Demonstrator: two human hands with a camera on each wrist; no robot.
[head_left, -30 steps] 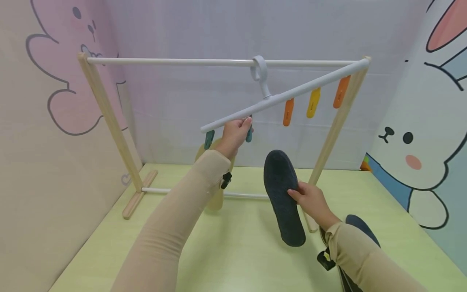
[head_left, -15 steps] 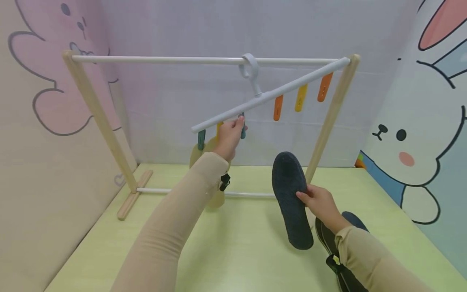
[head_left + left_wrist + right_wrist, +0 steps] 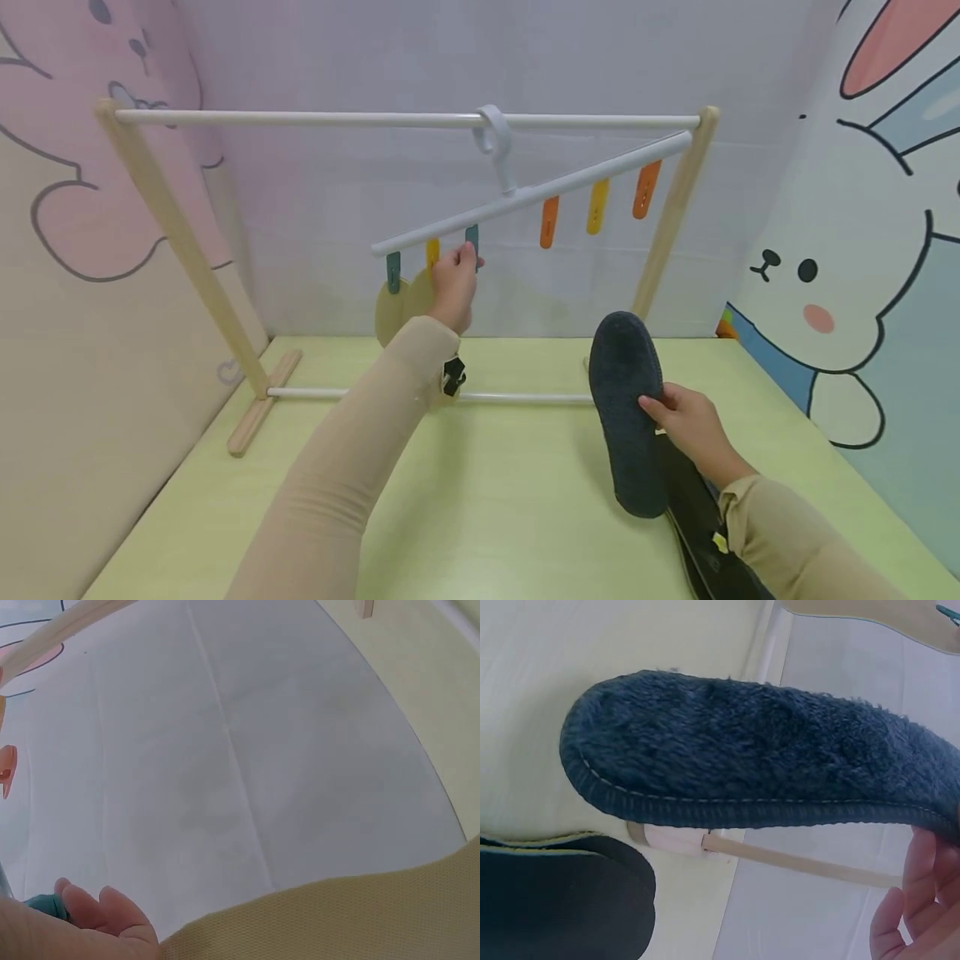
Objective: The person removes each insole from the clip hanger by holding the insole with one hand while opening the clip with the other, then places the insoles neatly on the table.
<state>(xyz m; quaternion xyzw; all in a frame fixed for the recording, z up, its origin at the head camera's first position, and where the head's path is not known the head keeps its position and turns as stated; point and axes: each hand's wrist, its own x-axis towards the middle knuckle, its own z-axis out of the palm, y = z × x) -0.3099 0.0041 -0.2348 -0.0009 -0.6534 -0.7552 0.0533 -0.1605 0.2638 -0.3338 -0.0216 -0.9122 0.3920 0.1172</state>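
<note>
My left hand pinches the teal clip under the white hanger, which hangs tilted with its left end low. Beige insoles hang beside that hand from another teal clip and a yellow clip; my hand and sleeve cover part of them. In the left wrist view, curled fingers meet the teal clip, near the beige insole. Between thumb and fingers, my right hand holds a fuzzy dark blue insole upright above the table, by its right edge.
The hanger hooks on the white top rod of a wooden-legged rack. Two orange clips and a yellow clip hang on its right half. Dark insoles lie on the table beneath my right forearm.
My right hand has moved to the right with the dark blue insole. My left hand sits slightly lower on the teal clip. The head view has shifted, so the rack appears further left.
</note>
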